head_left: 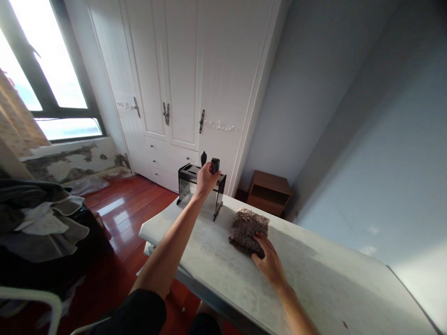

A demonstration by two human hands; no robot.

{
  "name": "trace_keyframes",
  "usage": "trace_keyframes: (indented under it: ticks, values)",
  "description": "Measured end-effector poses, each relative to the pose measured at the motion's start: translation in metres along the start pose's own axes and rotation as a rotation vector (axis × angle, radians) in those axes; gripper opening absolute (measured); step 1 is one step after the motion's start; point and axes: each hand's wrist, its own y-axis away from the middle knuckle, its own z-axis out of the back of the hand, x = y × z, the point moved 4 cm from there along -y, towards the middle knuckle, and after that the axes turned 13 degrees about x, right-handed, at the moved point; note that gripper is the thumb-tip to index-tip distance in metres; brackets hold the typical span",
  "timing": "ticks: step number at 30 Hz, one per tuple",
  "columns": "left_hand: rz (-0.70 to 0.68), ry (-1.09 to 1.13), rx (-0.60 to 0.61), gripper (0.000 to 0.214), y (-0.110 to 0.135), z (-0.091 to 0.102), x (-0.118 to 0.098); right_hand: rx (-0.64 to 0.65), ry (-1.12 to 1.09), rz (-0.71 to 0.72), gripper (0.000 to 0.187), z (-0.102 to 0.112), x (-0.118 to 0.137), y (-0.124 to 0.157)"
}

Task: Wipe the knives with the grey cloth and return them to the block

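The left hand (207,179) reaches out over the rack (188,172), its fingers clenched around a black handle (215,164) above the rack's top. A second handle (203,158) sticks up just beside the fist, on its left. The rack, black on top with clear sides, stands upright on the far end of the white table (300,260). The cloth (247,228), brown, shaggy and folded, lies on the tabletop to the right of the rack, near it but apart. The right hand (268,260) rests on the cloth's near right corner, fingers loosely extended over the top and thumb at the near edge, not clenched. Beyond the table stand a white wardrobe (181,70) and, by the wall (314,83), a low brown cabinet (272,180). Clothes (49,225) lie heaped at the left, over the red floor (134,200), with a curtain (17,116) hanging at the window (66,70).
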Motion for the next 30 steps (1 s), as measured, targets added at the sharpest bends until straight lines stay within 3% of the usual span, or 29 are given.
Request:
trace_keyframes:
  ticks: [15,23,30]
  values:
    - [-0.007,0.016,0.015,0.014,-0.022,0.018,-0.006,-0.016,-0.060,0.018,0.049,-0.004,-0.006,-0.001]
    - [-0.091,0.121,-0.004,0.015,-0.043,0.028,-0.036,-0.026,-0.075,0.017,0.050,-0.004,-0.006,-0.001]
    - [-0.164,0.299,0.017,0.022,-0.070,0.044,-0.075,-0.020,-0.081,0.010,0.051,-0.003,-0.004,-0.001]
